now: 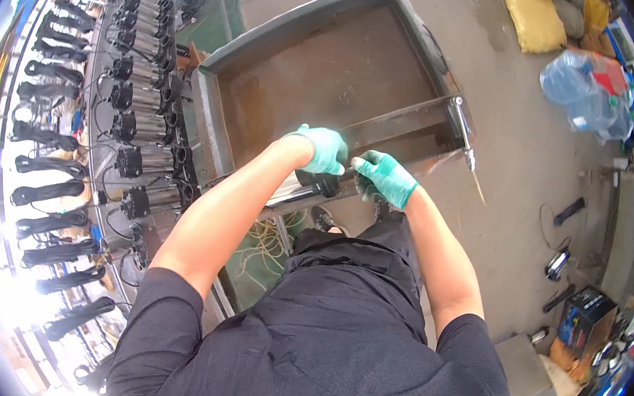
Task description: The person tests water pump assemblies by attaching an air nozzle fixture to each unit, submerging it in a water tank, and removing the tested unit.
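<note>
My left hand (321, 150), in a green glove, curls down over the black end (322, 184) of a silver cylindrical unit (286, 191) at the near edge of a large metal tray (389, 118). My right hand (386, 178), gloved the same way, is close beside it on the right. Its thumb and fingers come together in a pinch, pointing toward my left hand. Whatever lies between the fingertips of either hand is too small or hidden to name. Dark material shows just below the right fingers.
At the left, rows of silver cylinders with black ends (133, 161) stand beside bundled black cables (48, 193). A silver tool (462, 127) with a thin yellowish end lies on the tray's right corner. Clear plastic bags (591, 92), a yellow sack (533, 19) and a box (587, 319) are on the right.
</note>
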Action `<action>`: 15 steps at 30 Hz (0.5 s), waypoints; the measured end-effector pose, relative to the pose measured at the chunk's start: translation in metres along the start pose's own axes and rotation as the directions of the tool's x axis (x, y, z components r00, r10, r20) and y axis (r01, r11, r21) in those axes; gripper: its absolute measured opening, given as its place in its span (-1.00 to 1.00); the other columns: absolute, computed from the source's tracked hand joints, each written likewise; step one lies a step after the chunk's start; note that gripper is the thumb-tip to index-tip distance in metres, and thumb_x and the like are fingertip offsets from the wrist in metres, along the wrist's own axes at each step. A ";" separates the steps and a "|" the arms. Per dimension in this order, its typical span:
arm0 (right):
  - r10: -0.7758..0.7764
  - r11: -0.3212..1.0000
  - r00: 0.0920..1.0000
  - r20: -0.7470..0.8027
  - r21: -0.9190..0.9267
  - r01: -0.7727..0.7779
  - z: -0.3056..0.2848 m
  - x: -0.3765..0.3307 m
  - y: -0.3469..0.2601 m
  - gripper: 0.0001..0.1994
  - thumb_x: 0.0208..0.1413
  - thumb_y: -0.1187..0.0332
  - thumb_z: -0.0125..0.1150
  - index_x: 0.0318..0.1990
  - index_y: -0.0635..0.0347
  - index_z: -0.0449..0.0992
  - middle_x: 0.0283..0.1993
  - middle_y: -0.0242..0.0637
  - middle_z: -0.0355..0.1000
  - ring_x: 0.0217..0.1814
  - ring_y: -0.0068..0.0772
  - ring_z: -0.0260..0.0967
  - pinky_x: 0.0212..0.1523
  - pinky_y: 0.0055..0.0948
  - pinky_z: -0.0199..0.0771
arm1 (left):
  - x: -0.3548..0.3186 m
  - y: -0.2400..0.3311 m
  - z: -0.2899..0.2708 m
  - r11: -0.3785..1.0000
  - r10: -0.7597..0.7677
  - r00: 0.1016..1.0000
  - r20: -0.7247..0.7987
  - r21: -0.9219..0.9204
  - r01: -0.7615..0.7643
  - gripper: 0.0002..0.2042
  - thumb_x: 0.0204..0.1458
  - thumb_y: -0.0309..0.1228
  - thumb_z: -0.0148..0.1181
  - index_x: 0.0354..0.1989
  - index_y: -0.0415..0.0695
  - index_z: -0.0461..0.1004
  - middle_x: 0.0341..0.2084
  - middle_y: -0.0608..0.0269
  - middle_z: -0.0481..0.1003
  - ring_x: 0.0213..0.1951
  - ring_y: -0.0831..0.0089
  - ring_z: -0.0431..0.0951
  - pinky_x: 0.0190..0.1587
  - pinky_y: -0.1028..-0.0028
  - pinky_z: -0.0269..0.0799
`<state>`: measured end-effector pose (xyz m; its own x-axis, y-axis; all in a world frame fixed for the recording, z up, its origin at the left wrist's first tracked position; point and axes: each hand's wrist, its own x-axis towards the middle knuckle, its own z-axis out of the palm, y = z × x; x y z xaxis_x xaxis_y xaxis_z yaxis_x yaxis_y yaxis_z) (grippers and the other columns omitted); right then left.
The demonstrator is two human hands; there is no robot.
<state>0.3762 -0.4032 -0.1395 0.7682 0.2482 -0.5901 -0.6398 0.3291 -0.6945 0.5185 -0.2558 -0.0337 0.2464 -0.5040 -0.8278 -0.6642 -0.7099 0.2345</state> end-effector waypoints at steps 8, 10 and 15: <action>-0.112 0.992 0.994 0.019 0.067 0.110 -0.006 0.002 0.009 -0.68 0.46 0.17 0.16 0.04 0.31 0.51 -0.30 -0.26 0.55 -0.38 -0.42 0.54 -0.29 -0.37 0.65 | 0.048 -0.007 0.010 0.998 0.056 0.990 0.127 0.002 -0.056 -0.64 0.05 -0.20 0.44 -0.01 -0.10 0.71 -0.15 0.05 0.71 -0.13 0.09 0.68 -0.04 0.22 0.56; -0.182 0.983 0.983 -0.003 -0.038 0.181 -0.012 -0.001 0.013 -0.73 0.47 0.24 0.14 0.05 0.32 0.50 -0.28 -0.27 0.55 -0.34 -0.43 0.56 -0.20 -0.35 0.69 | 0.051 -0.010 0.009 0.996 0.090 0.988 0.129 0.010 -0.092 -0.64 0.07 -0.21 0.42 0.00 -0.10 0.71 -0.14 0.04 0.70 -0.14 0.10 0.68 -0.03 0.19 0.55; -0.199 0.933 0.980 0.030 -0.301 0.199 -0.020 -0.004 0.016 -0.81 0.48 0.30 0.14 0.03 0.22 0.53 -0.32 -0.40 0.49 -0.34 -0.52 0.51 -0.24 -0.39 0.61 | 0.053 -0.007 0.011 0.991 0.134 0.973 0.188 -0.009 -0.135 -0.64 0.14 -0.24 0.37 0.08 -0.09 0.68 -0.10 0.07 0.71 -0.11 0.18 0.68 0.05 0.22 0.54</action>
<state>0.3628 -0.4167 -0.1567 0.8803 0.2054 -0.4275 -0.4508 0.0819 -0.8889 0.5285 -0.2720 -0.0851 0.0176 -0.4929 -0.8699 -0.6849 -0.6398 0.3486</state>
